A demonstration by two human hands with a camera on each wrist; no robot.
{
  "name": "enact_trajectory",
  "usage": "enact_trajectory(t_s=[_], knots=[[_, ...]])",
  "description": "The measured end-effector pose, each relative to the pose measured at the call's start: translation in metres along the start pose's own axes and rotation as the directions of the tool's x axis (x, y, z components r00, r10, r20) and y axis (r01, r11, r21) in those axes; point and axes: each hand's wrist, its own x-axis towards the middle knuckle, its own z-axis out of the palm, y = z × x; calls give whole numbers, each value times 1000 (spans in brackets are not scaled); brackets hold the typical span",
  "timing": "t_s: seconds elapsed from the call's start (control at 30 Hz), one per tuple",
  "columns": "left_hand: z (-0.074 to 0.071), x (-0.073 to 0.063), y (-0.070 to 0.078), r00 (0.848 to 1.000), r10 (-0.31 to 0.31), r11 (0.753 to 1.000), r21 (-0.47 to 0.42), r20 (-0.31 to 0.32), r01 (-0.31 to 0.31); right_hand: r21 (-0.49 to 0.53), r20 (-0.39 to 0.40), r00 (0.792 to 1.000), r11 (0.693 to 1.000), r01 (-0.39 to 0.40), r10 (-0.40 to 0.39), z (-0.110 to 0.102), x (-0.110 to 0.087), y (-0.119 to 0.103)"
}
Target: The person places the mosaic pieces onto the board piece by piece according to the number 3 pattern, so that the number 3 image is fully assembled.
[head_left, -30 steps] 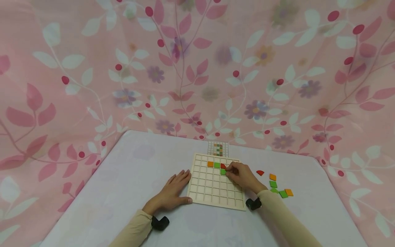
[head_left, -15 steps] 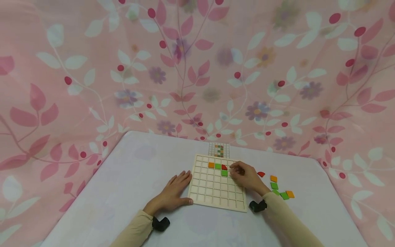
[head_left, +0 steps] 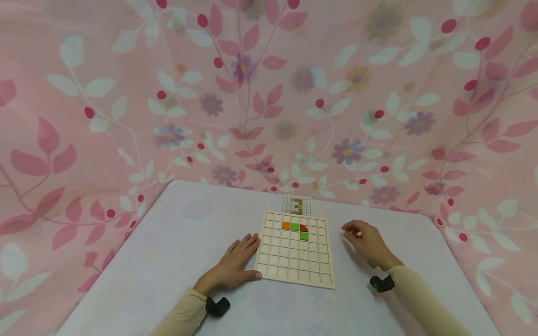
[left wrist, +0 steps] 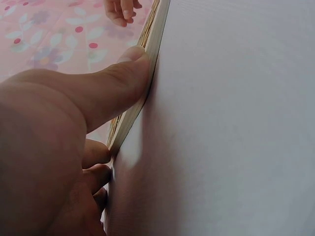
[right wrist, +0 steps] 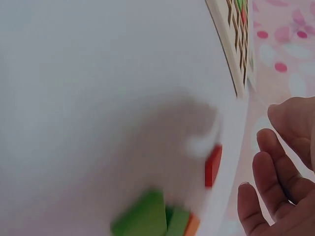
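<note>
A wooden grid board (head_left: 294, 259) lies on the table, its slots holding an orange square tile (head_left: 286, 226), a green square tile (head_left: 295, 227), a red quarter-round tile (head_left: 303, 228) and, below that, another green tile (head_left: 304, 236). My left hand (head_left: 232, 264) rests at the board's left edge with fingers spread; in the left wrist view its thumb (left wrist: 110, 81) presses the board's side. To the right of the board, my right hand (head_left: 371, 245) hovers over loose tiles, fingers loosely bent and holding nothing. In the right wrist view a red tile (right wrist: 213, 166) and green tile (right wrist: 142, 216) lie beneath it.
Behind the board lies a printed card (head_left: 296, 204) showing a grid with a coloured pattern. In the right wrist view an orange tile (right wrist: 192, 225) lies past the green ones. A pink floral cloth (head_left: 269, 93) hangs behind the white table (head_left: 201, 224).
My right hand has drawn away from the board to the right and now covers most of the loose tiles. The red tile stays in its slot. My left hand has kept its place.
</note>
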Motion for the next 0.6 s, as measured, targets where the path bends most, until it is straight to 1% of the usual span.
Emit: enact_trajectory(t_s=[0.07,0.17,0.27,0.43,0.6], knots=[[0,0,-1,1000,-10,1000,14,7,10,-28,22,1000,999,-22,22,-13,-4,5],[1,0,0,1000,-16,1000,6,-3,16,-49,66,996,997,-63,66,-30,-12,14],[1,0,1,1000,-20,1000,10,1,20,-71,92,991,993,-95,101,-43,-22,25],[2,0,-2,1000,-6,1000,18,-5,6,-110,123,977,981,-160,173,-54,-34,39],[8,0,-9,999,10,1000,6,-33,-10,-122,144,969,975,-185,202,-57,-43,51]])
